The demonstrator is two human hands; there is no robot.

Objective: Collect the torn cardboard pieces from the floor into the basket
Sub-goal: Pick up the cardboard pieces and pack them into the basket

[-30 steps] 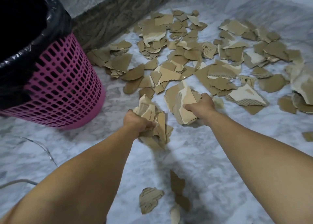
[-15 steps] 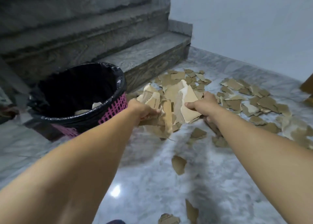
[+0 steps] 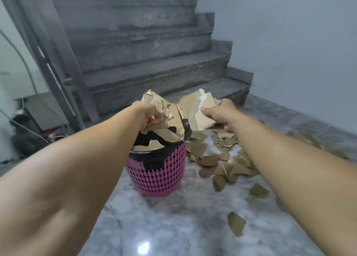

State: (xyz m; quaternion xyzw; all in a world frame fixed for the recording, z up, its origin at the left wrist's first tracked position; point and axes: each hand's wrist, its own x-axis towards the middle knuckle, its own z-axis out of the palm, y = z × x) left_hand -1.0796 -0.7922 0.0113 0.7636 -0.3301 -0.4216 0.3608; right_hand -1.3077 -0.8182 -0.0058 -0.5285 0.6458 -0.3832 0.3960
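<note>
A: Holding two bunches of torn cardboard above the basket (image 3: 158,176). Left hand (image 3: 147,113) has its fingers curled tight round a crumpled bunch of cardboard (image 3: 164,118); the lower pieces of that bunch hang down over the basket mouth.

B: Right hand?

A: Right hand (image 3: 219,113) grips a stack of flatter pieces (image 3: 201,112), thumb on top, fingers underneath. That stack sits just past the right side of the rim, beside the left bunch, edges almost touching.

B: Basket itself?

A: Pink plastic, lattice wall, upright on the marble floor (image 3: 183,226). Black bin liner (image 3: 154,160) folded over the rim. Some cardboard already inside (image 3: 152,145), pale pieces visible against the black.

B: What's on the floor?

A: Scattered cardboard scraps (image 3: 214,159) spread to the right of the basket, from just beside it out toward the wall (image 3: 299,43). One lone scrap (image 3: 236,224) lies nearer the camera, well apart from the main spread. The right forearm hides part of the spread.

B: Background?

A: Grey stone stairs (image 3: 146,62) rise behind the basket. Left of them a metal post (image 3: 56,49), plus cables and dark clutter at floor level, too blurred to identify.
</note>
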